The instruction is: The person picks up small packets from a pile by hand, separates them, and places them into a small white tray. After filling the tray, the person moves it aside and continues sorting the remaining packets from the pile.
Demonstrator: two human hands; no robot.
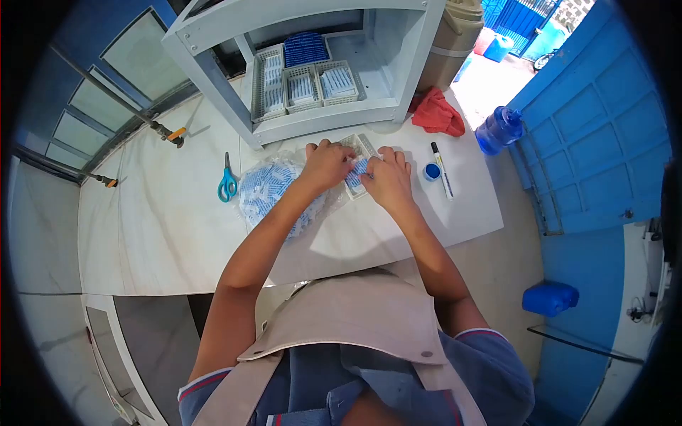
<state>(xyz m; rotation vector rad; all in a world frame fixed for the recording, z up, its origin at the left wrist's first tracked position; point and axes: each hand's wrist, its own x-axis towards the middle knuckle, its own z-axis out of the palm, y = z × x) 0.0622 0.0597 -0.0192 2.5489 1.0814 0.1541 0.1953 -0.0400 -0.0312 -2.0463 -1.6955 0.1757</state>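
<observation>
Fingers (387, 154) at basket (366, 147), blue-printed pieces (358, 170), print illegible.

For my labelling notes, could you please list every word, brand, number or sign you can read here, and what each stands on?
No text can be read.
Bagged blue-and-white pieces: blue marks, too small to read.
Pieces under the hands: blue marks, too small to read.
White packs on the shelf: marks too blurred.
Marker: no lettering discernible.

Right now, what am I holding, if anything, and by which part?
It can't be told: your left hand and right hand are at the blue-printed packets, any grip hidden.
</observation>
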